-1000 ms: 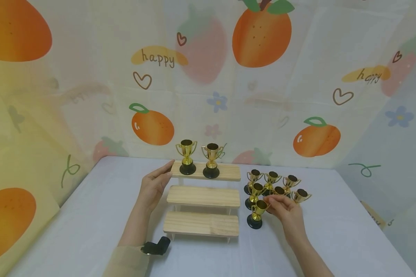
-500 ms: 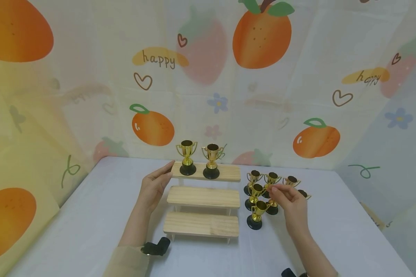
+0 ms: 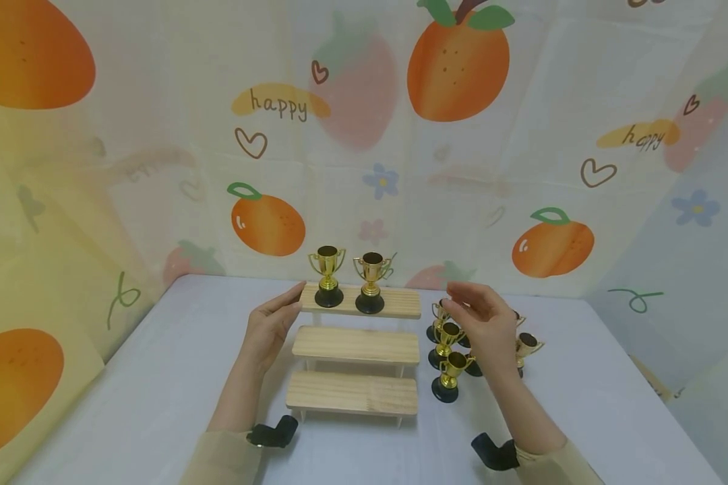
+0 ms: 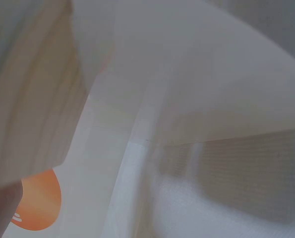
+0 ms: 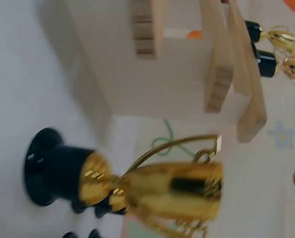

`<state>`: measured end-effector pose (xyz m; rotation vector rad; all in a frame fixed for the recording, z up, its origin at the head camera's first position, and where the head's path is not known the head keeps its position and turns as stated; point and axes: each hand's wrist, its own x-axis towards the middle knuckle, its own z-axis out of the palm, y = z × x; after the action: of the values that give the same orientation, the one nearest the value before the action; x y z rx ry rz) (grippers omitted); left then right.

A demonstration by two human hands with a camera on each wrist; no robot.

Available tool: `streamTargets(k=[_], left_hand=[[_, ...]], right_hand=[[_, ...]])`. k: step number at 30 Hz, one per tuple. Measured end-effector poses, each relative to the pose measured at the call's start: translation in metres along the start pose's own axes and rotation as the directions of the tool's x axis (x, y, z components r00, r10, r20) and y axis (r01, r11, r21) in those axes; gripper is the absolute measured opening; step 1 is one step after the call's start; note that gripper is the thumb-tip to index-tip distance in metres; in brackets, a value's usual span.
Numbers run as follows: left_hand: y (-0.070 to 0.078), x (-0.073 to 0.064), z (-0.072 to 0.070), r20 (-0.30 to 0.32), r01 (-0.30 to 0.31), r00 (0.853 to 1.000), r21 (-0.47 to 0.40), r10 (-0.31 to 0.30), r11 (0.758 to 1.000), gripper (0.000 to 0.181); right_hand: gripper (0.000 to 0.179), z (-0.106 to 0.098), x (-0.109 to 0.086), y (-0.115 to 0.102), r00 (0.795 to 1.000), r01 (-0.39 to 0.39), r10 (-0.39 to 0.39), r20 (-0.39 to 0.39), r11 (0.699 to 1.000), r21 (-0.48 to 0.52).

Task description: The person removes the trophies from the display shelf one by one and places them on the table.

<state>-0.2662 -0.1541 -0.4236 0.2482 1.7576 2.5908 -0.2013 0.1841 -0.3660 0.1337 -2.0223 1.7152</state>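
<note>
A three-tier wooden display stand (image 3: 354,345) stands mid-table. Two gold trophy cups with black bases, one left (image 3: 327,277) and one beside it (image 3: 371,283), stand on its top board (image 3: 397,304). My left hand (image 3: 268,330) grips the left end of that board, fingers behind and thumb in front; the left wrist view shows the board's end (image 4: 38,99) close up. Over the group of trophies to the right, my right hand (image 3: 482,323) hovers with thumb and fingers apart, holding nothing visible. It hides some trophies. The front trophy (image 3: 451,374) stands upright; another trophy (image 5: 152,191) looms in the right wrist view.
The white-covered table (image 3: 152,377) backs onto a fruit-print cloth (image 3: 364,209). The stand's middle board (image 3: 354,343) and bottom board (image 3: 352,394) carry nothing. A trophy (image 3: 526,347) stands right of my right wrist.
My right hand has moved away from the front trophies, first right, then back and left over the rear ones. The left hand has stayed on the stand, and the trophies stand where they were.
</note>
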Motion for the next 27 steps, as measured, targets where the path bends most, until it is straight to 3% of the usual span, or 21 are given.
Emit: streamTargets(k=[8,19,27], left_hand=[[-0.001,0.0,0.0,-0.002,0.001,1.0,-0.011,-0.001,1.0,0.048],[0.0,0.0,0.002,0.004,-0.004,1.0,-0.017,0.004,1.0,0.047],[-0.001,0.001,0.001,-0.009,-0.004,1.0,-0.016,0.004,1.0,0.048]], right_hand=[[0.038,0.033,0.016,-0.022,0.992,0.07,-0.078,0.104,0.995,0.074],[0.042,0.07,0.033,-0.03,0.979,-0.015,-0.01,0.201,0.993,0.121],[0.041,0.087,0.04,-0.034,0.978,-0.023,0.003,0.21,0.995,0.095]])
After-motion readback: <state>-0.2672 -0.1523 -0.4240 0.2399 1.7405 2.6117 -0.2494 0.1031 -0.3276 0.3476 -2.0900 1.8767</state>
